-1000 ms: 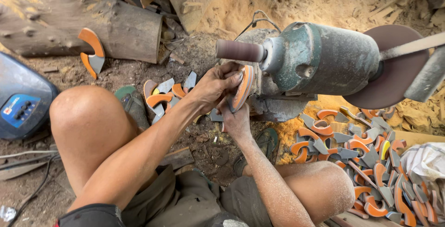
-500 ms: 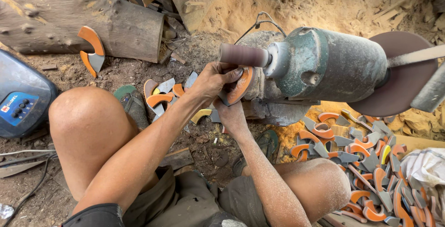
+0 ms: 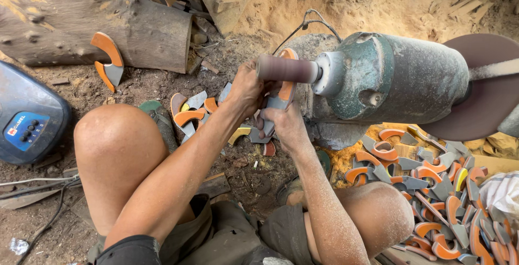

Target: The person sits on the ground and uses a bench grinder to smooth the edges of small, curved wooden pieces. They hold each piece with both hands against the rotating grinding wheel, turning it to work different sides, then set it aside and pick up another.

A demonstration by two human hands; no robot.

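Orange-and-grey curved pieces [image 3: 432, 200] heap at lower right; a blue box [image 3: 27, 119] with a pale label sits mid-left; both hands, left hand [image 3: 246, 89] and right hand [image 3: 284, 127], clasp an orange-grey curved piece [image 3: 281, 94] against the brown sanding drum [image 3: 286, 69], upper centre.

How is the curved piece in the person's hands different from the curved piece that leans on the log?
The held piece is gripped by the left hand and right hand against the sanding drum; the leaning piece stands alone on the dirt by the log. The held piece is partly hidden by fingers; the leaning one shows fully. Both are crescent-shaped, orange and grey.
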